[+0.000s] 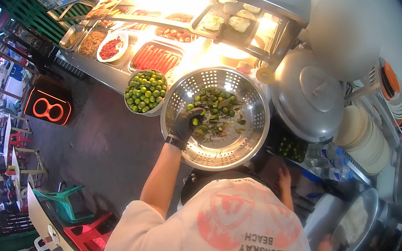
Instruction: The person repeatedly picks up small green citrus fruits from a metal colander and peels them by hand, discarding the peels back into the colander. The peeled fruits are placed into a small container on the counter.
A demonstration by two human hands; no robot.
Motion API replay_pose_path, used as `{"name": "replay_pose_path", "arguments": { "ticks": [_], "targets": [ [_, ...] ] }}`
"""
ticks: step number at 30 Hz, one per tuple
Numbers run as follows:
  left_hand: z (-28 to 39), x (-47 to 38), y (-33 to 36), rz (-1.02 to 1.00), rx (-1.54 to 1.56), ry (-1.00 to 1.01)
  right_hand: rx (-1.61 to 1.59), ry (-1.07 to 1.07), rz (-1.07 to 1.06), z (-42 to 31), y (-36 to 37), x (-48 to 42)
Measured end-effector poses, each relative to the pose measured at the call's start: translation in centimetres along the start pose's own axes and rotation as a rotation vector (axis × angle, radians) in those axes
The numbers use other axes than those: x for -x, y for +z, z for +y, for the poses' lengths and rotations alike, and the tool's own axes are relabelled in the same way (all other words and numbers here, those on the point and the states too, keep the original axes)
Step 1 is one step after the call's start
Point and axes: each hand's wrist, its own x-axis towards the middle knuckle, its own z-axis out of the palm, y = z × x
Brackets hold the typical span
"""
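A large perforated stainless-steel colander (227,152) sits in front of my body. Small green calamansi fruits (206,96) lie inside it, mixed with loose leaves and stems (209,130). My left hand (183,124), in a black glove with a dark band at the wrist, reaches in over the colander's left side. Its fingers curl around a calamansi (195,121) at the edge of the pile. Just beyond the colander's upper left stands a white tub (153,111) heaped with calamansi (146,89). My right hand is out of view.
A lit food counter ahead holds red sausages (156,57) and other food trays. Right of the colander are a big lidded aluminium pot (312,99), stacked plates (363,142) and water bottles (333,161). Plastic stools (88,237) and a speaker (47,103) stand left. A blur covers part upper right.
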Motion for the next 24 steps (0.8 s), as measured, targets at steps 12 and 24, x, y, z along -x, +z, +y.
{"name": "replay_pose_path", "arguments": {
  "ticks": [12,24],
  "targets": [
    [-1.1,1.3,2.0,0.015,-1.624,0.591,0.196,-0.089,0.039,-0.9,0.9,0.5],
    [-4.2,-2.7,8.2,-0.175,-0.83,0.069,0.381,-0.099,0.107,-3.6,4.1,-0.8]
  ]
}}
